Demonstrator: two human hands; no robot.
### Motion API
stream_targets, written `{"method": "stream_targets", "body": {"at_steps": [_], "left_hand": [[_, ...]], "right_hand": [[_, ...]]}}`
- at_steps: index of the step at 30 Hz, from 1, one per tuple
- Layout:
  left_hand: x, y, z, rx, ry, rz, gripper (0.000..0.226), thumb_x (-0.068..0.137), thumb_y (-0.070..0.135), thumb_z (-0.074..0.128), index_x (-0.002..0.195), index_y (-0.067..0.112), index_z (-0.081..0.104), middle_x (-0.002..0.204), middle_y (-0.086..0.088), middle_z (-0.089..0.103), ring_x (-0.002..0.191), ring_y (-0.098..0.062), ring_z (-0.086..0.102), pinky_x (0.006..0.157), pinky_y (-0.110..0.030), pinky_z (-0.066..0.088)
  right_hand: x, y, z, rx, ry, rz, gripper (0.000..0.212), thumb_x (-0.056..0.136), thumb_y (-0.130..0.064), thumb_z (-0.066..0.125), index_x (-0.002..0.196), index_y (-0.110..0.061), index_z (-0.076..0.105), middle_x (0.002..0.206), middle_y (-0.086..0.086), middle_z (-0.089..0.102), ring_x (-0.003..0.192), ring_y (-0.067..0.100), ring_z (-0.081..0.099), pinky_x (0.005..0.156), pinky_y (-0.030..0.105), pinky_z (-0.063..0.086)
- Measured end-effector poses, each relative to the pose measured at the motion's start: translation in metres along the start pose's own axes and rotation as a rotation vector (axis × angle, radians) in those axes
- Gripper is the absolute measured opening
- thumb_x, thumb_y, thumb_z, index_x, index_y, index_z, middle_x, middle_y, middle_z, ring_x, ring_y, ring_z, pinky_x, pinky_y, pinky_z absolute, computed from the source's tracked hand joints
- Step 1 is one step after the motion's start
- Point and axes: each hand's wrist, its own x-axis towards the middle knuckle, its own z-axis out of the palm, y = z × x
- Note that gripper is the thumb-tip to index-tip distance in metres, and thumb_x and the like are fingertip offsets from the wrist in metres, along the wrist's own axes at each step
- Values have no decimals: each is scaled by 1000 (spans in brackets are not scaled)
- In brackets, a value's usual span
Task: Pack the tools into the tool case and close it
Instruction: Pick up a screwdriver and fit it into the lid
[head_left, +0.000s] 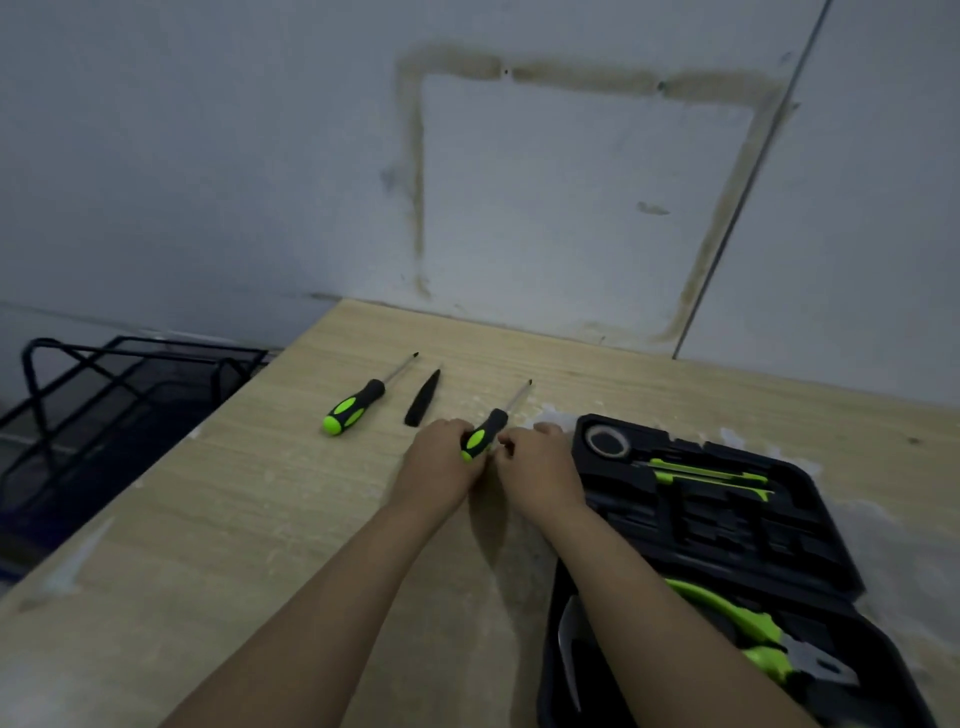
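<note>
My left hand (440, 457) grips the green and black handle of a screwdriver (493, 422) whose shaft points away toward the wall. Just right of that handle is my right hand (540, 465), fingers curled and touching the handle's side. A second green-handled screwdriver (358, 402) lies on the wooden table further left, with a slim black tool (422, 399) beside it. The open black tool case (727, 525) lies at the right, holding a tape roll (608, 441), green-handled tools (711, 474) and green pliers (769, 644).
The light wooden table (260, 519) ends at a grey wall behind and drops off at its left edge. Beyond that left edge stands a black wire mesh tray (119, 395).
</note>
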Motion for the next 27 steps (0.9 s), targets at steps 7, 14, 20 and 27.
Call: {"method": "stream_targets", "body": {"at_steps": [7,14,20,27], "left_hand": [[0,9,9,-257,90,-81,22,81,21,63,99,12,70,101,-8,73,97,-21,64,77,-24,43],[-33,67,15,-655,70,-1,17,73,9,72,90,11,66,76,6,66,67,1,60,58,-3,45],[-57,109,31,-871,-245,109,31,73,3,73,90,23,55,82,-1,62,79,-13,60,77,-25,51],[-69,149,53,-964,-394,94,21,86,16,61,104,23,53,91,-2,67,79,-12,66,73,-23,55]], "right_hand": [[3,-7,-9,245,-85,69,24,97,-29,43,104,-7,46,98,16,58,85,30,52,58,33,36],[-11,22,-45,968,102,344,29,86,-15,58,113,-3,55,110,19,63,91,31,64,79,42,54],[-54,77,-99,1017,95,130,29,83,4,53,102,-15,62,104,11,67,90,26,62,68,34,50],[-106,134,-133,617,162,78,40,81,4,61,105,-28,67,104,-9,67,104,14,60,86,28,48]]}}
